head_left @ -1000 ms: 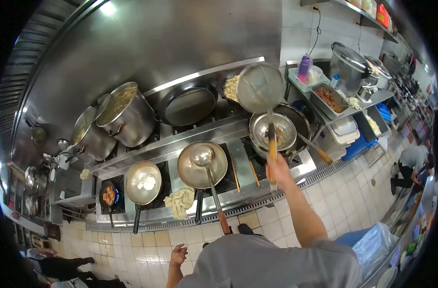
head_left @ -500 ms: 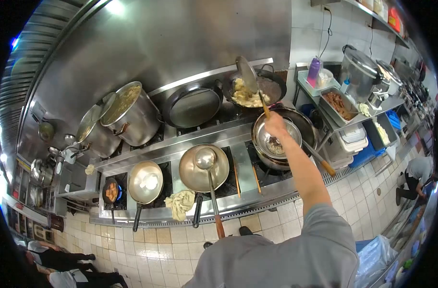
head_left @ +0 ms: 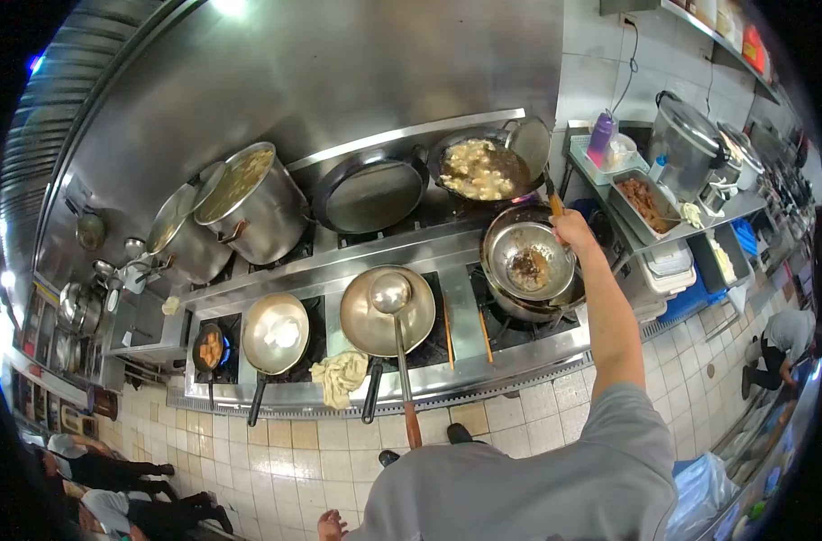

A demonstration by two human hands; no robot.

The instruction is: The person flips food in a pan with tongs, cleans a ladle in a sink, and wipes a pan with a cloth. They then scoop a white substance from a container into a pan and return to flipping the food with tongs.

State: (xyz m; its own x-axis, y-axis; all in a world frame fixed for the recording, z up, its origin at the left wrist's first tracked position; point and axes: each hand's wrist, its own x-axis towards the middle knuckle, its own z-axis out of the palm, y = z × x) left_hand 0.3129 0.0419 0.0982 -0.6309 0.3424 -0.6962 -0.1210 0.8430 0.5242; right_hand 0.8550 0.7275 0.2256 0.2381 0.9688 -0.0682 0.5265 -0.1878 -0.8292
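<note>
My right hand [head_left: 569, 227] grips the wooden handle of a round skimmer [head_left: 530, 146]. The skimmer's disc stands tilted at the right rim of a dark wok [head_left: 442, 171] on the back burner. Pale battered-looking pieces [head_left: 479, 169] float in dark oil in that wok. Just below my right hand, a metal strainer bowl [head_left: 504, 245] with dark bits in it rests over a larger pan. Low in the view, my left hand [head_left: 332, 526] hangs beside my body, fingers loosely bent and apart, holding nothing visible.
Along the front burners are a ladle [head_left: 391, 294] in a wide pan [head_left: 357, 326], another pan [head_left: 276, 334], a cloth [head_left: 339, 379] and a small skillet [head_left: 210, 347] over flame. Tall stockpots [head_left: 271, 212] stand back left. A meat tray [head_left: 641, 203] sits right. Other people [head_left: 114, 469] stand behind left.
My right hand and the skimmer have moved right, from over the food to the wok's right rim. The pale pieces now lie spread in the oil. My left hand has come into view.
</note>
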